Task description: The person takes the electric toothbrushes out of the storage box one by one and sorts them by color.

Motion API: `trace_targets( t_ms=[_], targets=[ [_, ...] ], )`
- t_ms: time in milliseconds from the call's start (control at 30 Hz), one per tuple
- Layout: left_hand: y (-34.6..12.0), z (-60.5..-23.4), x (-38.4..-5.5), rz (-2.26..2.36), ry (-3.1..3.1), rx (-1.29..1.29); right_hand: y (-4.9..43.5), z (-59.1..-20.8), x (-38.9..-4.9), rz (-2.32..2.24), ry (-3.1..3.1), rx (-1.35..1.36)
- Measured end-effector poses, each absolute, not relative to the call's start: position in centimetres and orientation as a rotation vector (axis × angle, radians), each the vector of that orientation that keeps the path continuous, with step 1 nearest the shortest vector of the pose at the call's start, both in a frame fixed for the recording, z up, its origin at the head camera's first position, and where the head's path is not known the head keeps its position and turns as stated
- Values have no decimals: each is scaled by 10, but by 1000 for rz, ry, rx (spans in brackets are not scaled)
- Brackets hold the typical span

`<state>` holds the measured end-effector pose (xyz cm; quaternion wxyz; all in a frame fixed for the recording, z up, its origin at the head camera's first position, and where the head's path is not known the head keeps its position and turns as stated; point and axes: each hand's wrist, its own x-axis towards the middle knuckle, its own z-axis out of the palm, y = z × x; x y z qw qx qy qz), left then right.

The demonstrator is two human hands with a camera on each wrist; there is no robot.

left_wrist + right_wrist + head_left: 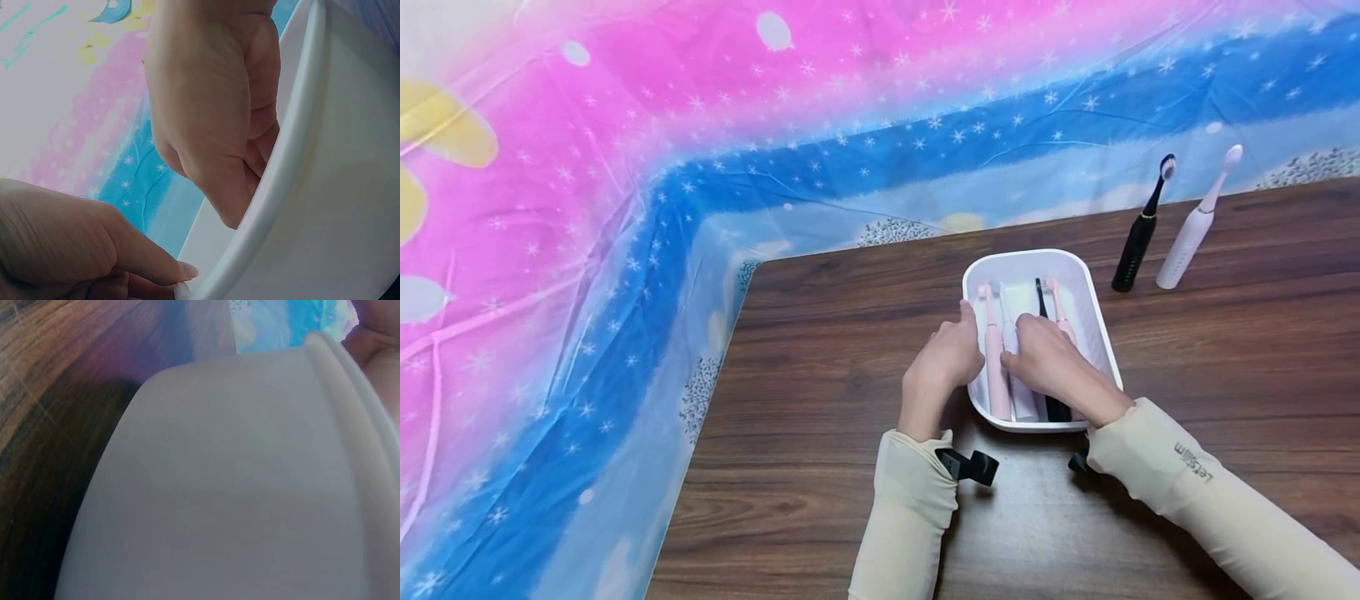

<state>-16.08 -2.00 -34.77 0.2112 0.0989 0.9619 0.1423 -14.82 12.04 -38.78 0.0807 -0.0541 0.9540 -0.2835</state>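
A white plastic basket [1101,333] sits on the table with several electric toothbrushes lying in it. At its left are a pink toothbrush [996,375] and a white toothbrush [1022,400]; at its right, a black toothbrush [1057,409] and another pink toothbrush [1063,321]. My left hand [943,354] grips the basket's left rim, its thumb [181,270] at the edge in the left wrist view. Over the white and black toothbrushes, my right hand [1052,358] reaches down into the basket with bent fingers. Their tips are hidden, so any grip there is unclear.
Behind the basket to the right, a black electric toothbrush [1135,250] and a white electric toothbrush [1187,246] stand upright on the wooden table [805,400]. A pink and blue patterned cloth [820,158] hangs along the back and left edges.
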Motion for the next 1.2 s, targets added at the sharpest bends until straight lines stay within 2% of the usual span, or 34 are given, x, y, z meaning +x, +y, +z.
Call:
trace_targets(
  t_ms=[1200],
  targets=[
    [-22,-347,-160,403,2680,283,122,-383,-152,-1028,2800,-148]
  ],
)
